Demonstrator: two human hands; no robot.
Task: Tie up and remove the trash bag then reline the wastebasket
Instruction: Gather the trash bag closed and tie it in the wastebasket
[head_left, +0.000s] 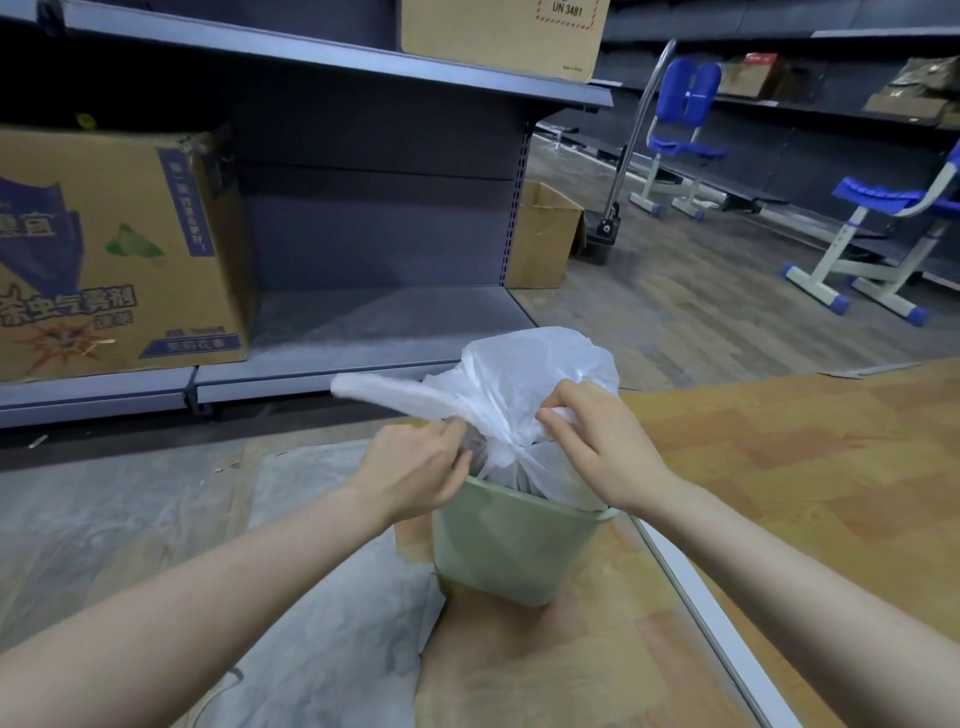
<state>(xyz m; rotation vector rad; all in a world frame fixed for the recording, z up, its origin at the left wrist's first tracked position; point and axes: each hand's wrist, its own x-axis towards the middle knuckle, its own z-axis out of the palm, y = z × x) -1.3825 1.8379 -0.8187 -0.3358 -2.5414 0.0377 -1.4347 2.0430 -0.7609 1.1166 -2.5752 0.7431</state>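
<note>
A pale green wastebasket (498, 551) stands on the floor in front of me. A white trash bag (519, 374) sits in it, its top gathered into a bunch above the rim. My left hand (415, 473) pinches the bag's left flap, which sticks out to the left. My right hand (597, 441) grips the bunched plastic on the right side. Both hands are just above the basket's rim. The bag's contents are hidden.
A grey shelf unit (363, 322) stands behind the basket, with a large printed cardboard box (114, 254) on its lowest shelf. A small open carton (545, 234) sits at its end. Blue chairs (883, 218) stand at right. A plastic sheet (322, 623) lies on the floor.
</note>
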